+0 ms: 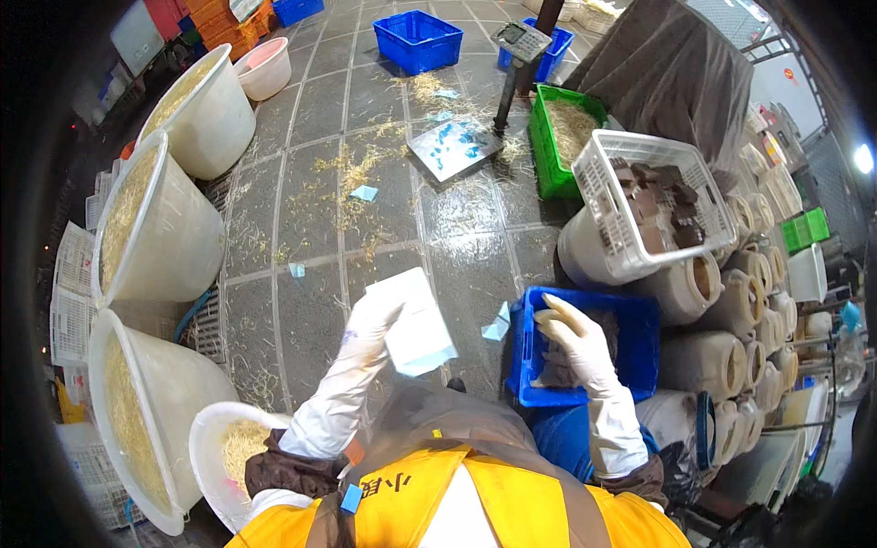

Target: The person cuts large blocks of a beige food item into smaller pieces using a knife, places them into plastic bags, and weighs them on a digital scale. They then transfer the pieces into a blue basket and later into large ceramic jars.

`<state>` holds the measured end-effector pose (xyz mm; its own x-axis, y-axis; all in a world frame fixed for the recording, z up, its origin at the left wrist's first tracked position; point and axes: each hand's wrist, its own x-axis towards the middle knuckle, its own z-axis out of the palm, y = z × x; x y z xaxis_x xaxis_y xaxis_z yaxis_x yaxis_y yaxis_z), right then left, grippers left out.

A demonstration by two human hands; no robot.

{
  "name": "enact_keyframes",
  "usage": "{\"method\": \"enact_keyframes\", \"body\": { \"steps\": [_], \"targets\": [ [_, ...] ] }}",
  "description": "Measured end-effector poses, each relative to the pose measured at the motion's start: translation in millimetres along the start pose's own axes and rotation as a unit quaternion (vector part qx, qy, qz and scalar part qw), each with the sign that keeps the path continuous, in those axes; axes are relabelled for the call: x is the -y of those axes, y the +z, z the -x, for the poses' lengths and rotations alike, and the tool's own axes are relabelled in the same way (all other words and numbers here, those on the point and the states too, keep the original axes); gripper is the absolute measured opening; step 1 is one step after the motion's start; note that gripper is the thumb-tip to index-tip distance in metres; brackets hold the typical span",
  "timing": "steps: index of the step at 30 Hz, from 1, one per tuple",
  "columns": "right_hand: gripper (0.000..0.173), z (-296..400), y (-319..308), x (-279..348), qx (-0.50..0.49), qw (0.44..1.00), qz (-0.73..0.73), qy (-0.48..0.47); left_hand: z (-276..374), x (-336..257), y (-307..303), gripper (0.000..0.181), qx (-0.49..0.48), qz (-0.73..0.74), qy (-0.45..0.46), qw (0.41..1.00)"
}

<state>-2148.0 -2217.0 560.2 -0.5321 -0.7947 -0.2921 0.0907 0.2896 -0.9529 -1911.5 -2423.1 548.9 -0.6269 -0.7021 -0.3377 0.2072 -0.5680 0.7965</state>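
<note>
My left hand (373, 318), in a pale glove, grips a pad of white paper sheets (419, 329) with a light-blue edge at its lower end. It is held above the tiled floor, in front of my apron. Over on the right, my gloved right hand (574, 337) hovers above a blue plastic crate (519, 349), fingers spread and nothing seen between them. Inside that crate lies a greyish-brown heap (556, 370), partly hidden by the hand and hard to make out. A folded scrap of light-blue paper (497, 325) rests on the floor beside the crate.
Large white tubs (181, 233) of bean sprouts line the left. A white crate (610, 198) of brown blocks sits on a drum at right, near a green crate (548, 161). A platform scale (452, 147) stands ahead among scattered sprouts. Plastic drums (702, 359) are stacked at right.
</note>
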Motion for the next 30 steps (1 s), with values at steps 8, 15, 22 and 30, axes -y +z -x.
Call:
{"method": "enact_keyframes", "body": {
  "steps": [8,15,22,30],
  "targets": [
    [0.046,-229,62,109,0.147,0.961,0.158,-0.175,-217,-53,61,0.034,0.084,0.021,-0.035,0.996],
    [0.031,-386,51,164,0.046,0.973,0.182,-0.134,-399,-108,80,0.027,0.094,0.027,-0.119,0.988],
    [0.024,-536,11,198,-0.026,0.877,0.335,-0.343,-547,-156,135,0.025,0.116,-0.005,-0.134,0.984],
    [0.018,-749,-66,210,-0.02,0.907,0.25,-0.337,-753,-147,194,0.026,-0.025,0.079,-0.187,0.979]
  ]
}}
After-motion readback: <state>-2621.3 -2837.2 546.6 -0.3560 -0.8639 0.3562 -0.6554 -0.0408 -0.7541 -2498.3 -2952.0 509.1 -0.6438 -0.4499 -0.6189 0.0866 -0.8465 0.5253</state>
